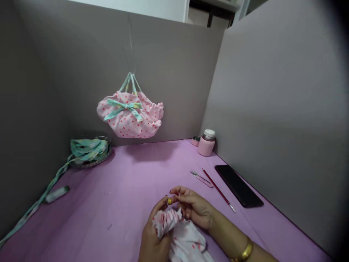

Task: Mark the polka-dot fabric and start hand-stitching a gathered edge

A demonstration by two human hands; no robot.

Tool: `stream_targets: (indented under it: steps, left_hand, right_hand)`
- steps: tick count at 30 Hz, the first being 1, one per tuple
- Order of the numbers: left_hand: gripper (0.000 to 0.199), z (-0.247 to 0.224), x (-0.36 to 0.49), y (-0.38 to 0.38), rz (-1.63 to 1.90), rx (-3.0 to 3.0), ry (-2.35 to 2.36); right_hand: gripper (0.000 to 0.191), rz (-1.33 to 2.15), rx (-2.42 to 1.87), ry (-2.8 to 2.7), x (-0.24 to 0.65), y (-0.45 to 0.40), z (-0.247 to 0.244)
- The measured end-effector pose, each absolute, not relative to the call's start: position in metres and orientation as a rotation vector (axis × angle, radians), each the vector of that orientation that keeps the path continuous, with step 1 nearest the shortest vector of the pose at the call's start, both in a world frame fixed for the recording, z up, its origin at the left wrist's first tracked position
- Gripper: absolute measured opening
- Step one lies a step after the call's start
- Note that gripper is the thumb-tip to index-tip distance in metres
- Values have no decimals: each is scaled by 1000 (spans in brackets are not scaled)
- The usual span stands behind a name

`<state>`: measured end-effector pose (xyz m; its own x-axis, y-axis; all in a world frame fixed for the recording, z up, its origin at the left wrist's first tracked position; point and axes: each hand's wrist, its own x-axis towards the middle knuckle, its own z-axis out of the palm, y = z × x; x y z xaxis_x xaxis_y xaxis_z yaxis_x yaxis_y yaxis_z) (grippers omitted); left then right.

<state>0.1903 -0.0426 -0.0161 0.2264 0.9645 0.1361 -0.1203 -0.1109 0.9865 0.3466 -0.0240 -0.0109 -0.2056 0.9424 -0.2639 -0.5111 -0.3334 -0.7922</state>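
My left hand [155,234] is closed on a piece of white cloth with pink-red dots [193,238]. The cloth's edge is bunched into tight gathers above my fist, and the rest hangs down toward the table's front edge. Just right of the gathers, my right hand [195,207] has its fingers drawn together in a pinch near my left fingertips. Whatever lies in that pinch is too small to make out. A gold band [169,201], like a ring or thimble, shows at the fingers where the hands meet. A gold bangle [243,251] circles my right wrist.
A dotted pink cloth item with green bow [128,116] hangs at the back panel. Green fabric strips [88,149] fill a tray at left, trailing past a small tube [56,194]. At right lie thread snips [201,179], a red pencil [218,189], a phone [237,185] and a pink jar [206,145].
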Motion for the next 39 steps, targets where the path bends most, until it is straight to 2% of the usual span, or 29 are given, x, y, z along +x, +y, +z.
stream_targets:
  steps: [6,11,16,21,28,33,39]
  left_hand:
    - [43,-21,186,-36,1070,1284,898]
    - [46,-21,186,-36,1049,1250,936]
    - [30,-24,182,-35,1021,1352,976]
    - [35,-28,181,-33,969,1408,954]
    - [49,-33,178,-35,1016,1509,926]
    - [42,-35,174,-33,1000,1531,945]
    - [39,-37,170,-32,1047,1532,1016]
  right_hand:
    - [37,1838,-802,-777,349,-31,-8]
    - [41,1783,-855,-678,347,-28,-14]
    - [34,1664,-966,-559,356,-23,-11]
    - [36,1768,-748,-414,364,-24,-9]
    - [29,1984,-461,-606,355,-29,-15]
    - [37,2155,-238,-633,356,-28,-19]
    - [48,2207,-146,-730,358,-26,-25]
